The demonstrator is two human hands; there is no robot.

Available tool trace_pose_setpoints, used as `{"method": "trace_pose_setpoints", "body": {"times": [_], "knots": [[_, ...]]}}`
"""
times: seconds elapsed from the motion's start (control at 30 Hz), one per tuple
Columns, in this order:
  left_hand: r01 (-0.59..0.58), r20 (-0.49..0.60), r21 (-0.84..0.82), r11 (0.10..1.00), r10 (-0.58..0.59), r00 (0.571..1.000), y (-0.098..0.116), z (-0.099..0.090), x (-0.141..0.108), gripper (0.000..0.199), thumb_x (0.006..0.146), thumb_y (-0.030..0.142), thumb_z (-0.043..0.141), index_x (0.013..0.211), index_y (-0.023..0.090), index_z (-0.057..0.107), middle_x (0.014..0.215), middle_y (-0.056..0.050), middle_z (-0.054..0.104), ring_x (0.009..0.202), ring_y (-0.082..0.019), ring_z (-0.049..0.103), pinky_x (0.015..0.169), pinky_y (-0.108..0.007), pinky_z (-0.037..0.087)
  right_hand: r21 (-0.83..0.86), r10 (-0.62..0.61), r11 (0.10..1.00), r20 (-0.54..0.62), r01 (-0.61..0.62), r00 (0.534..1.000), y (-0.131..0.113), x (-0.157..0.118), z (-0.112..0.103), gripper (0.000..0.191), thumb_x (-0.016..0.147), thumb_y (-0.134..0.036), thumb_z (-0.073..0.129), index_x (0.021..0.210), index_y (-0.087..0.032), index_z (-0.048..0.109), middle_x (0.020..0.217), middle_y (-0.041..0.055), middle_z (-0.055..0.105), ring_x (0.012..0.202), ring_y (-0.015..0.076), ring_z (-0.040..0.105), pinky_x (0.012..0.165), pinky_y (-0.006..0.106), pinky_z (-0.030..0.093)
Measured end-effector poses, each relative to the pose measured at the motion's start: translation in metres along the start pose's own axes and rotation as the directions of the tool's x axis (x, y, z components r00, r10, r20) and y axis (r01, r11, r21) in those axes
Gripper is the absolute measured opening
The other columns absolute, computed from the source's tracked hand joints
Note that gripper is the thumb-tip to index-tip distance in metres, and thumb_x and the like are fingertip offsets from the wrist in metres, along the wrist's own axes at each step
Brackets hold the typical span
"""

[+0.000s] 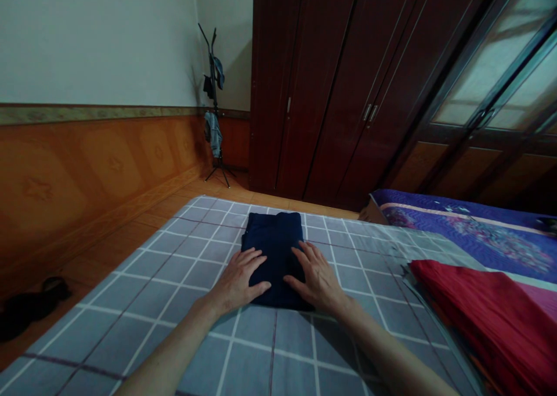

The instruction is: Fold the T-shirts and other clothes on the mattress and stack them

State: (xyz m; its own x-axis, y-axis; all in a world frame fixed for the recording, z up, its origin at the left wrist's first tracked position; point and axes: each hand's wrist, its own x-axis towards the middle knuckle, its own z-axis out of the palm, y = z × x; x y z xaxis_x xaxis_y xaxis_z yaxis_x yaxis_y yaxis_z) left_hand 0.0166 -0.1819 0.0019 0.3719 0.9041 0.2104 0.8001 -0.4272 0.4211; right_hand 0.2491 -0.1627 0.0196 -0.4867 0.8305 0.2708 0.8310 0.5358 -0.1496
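Hands (241, 275) (319, 275) rest apart, loosely spread, on opposite sides of folded cloth (277, 254), seemingly navy in dim light.

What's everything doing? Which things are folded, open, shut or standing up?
Dark blue cloth: folded, lying flat.
Left hand: open, on the cloth's left side.
Right hand: open, on its right side.
Checked sheet: spread out.
Red cloth: lying in folds.
Wardrobe doors: shut.
Coat rack: standing upright.
Window: looks shut.
Purple cover: spread out.
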Motion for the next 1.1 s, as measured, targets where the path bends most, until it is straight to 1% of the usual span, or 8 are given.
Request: {"method": "trace_pose_setpoints", "body": {"times": [0.13,0.27,0.37,0.47,0.63,0.8,0.97,1.1], "knots": [[-0.005,-0.071,0.014,1.0,0.006,0.997,0.006,-0.011,0.011,0.046,0.088,0.044,0.051,0.128,0.021,0.052,0.134,-0.009,0.052,0.129,-0.025,0.042,0.111,-0.047,0.024,0.104,-0.107,0.99,0.122,0.095,0.987,-0.011,-0.006,0.011,0.066,0.084,-0.056,0.051,0.135,-0.015,0.046,0.146,0.017,0.034,0.137,0.0342,0.021,0.109,0.052,0.022],[-0.024,-0.065,0.062,0.998,0.028,0.998,0.011,-0.016,0.041,0.046,0.091,0.042,0.047,0.13,0.019,0.049,0.137,-0.009,0.05,0.13,-0.024,0.039,0.111,-0.045,0.024,0.127,-0.113,0.988,0.162,0.093,0.98,-0.012,-0.008,0.017,0.07,0.086,-0.061,0.043,0.14,-0.017,0.041,0.149,0.0162,0.029,0.139,0.0347,0.015,0.111,0.053,0.015],[-0.017,0.0,0.127,0.992,0.017,1.0,0.007,-0.006,0.068,0.05,0.091,0.041,0.045,0.136,0.018,0.043,0.145,-0.01,0.039,0.136,-0.025,0.03,0.112,-0.048,0.021,0.138,-0.102,0.987,0.173,0.078,0.98,-0.011,-0.008,0.017,0.071,0.086,-0.062,0.041,0.14,-0.016,0.04,0.149,0.0168,0.028,0.139,0.0352,0.013,0.111,0.053,0.014],[0.045,0.022,0.165,0.985,-0.049,0.999,-0.001,0.01,0.085,0.05,0.091,0.04,0.045,0.135,0.018,0.044,0.144,-0.012,0.04,0.136,-0.03,0.03,0.11,-0.052,0.022,0.147,-0.091,0.987,0.178,0.065,0.98,-0.011,-0.008,0.016,0.071,0.085,-0.063,0.041,0.14,-0.017,0.04,0.149,0.0159,0.028,0.139,0.0349,0.013,0.111,0.053,0.014],[0.077,-0.057,0.189,0.979,-0.067,0.996,-0.011,0.021,0.087,0.054,0.09,0.043,0.044,0.139,0.021,0.04,0.15,-0.01,0.031,0.139,-0.032,0.02,0.111,-0.053,0.016,0.156,-0.09,0.986,0.178,0.062,0.98,-0.011,-0.007,0.016,0.07,0.085,-0.062,0.043,0.14,-0.019,0.041,0.149,0.0158,0.028,0.139,0.0347,0.013,0.111,0.053,0.014],[0.042,0.008,0.169,0.985,-0.044,0.999,-0.014,0.018,0.084,0.044,0.091,0.043,0.042,0.128,0.02,0.053,0.142,-0.009,0.044,0.136,-0.03,0.03,0.112,-0.052,0.017,0.165,-0.086,0.985,0.167,0.058,0.982,-0.012,-0.007,0.016,0.069,0.085,-0.061,0.043,0.139,-0.018,0.042,0.149,0.0158,0.029,0.139,0.0344,0.015,0.112,0.053,0.014],[0.144,-0.067,0.204,0.968,-0.133,0.989,-0.018,0.025,0.084,0.062,0.09,0.048,0.041,0.141,0.013,0.035,0.145,-0.016,0.038,0.135,-0.034,0.03,0.108,-0.054,0.021,0.176,-0.083,0.983,0.171,0.052,0.982,-0.012,-0.007,0.015,0.07,0.085,-0.062,0.042,0.14,-0.019,0.041,0.149,0.015,0.028,0.139,0.0342,0.013,0.112,0.053,0.014],[0.144,-0.094,0.224,0.964,-0.126,0.988,-0.021,0.028,0.085,0.063,0.089,0.05,0.042,0.138,0.01,0.039,0.14,-0.019,0.043,0.132,-0.032,0.034,0.108,-0.05,0.023,0.184,-0.077,0.982,0.179,0.044,0.981,-0.012,-0.007,0.015,0.071,0.085,-0.064,0.042,0.14,-0.018,0.041,0.149,0.0152,0.028,0.139,0.0344,0.012,0.112,0.052,0.012]]}}
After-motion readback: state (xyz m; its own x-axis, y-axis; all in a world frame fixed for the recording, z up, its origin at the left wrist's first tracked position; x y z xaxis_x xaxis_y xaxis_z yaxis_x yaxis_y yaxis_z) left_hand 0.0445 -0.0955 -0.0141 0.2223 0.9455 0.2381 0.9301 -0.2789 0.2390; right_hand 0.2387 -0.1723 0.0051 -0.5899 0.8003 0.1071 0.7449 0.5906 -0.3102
